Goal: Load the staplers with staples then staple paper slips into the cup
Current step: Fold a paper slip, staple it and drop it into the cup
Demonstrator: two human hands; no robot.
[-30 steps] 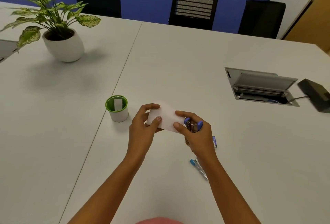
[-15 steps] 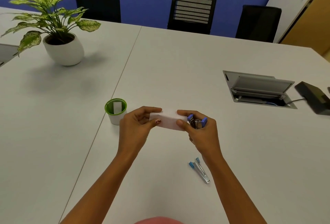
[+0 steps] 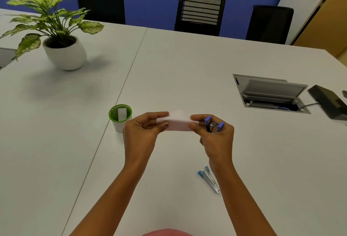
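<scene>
A white paper slip (image 3: 178, 123) is stretched between both hands above the table. My left hand (image 3: 144, 132) pinches its left end. My right hand (image 3: 216, 136) pinches its right end with thumb and forefinger and also grips a small purple stapler (image 3: 213, 125) in the other fingers. To the left stands a white cup with a green rim (image 3: 120, 118), a white slip upright inside it. A blue stapler (image 3: 208, 179) lies open on the table near my right forearm.
A potted plant in a white pot (image 3: 63, 53) stands at the far left. An open cable box (image 3: 270, 94) is set into the table at right, with a black device (image 3: 328, 102) beside it. Black chairs (image 3: 201, 12) line the far edge.
Both hands have lifted and leveled the slip, which is folded narrower than before. The view has shifted slightly; the cup and blue stapler have not moved.
</scene>
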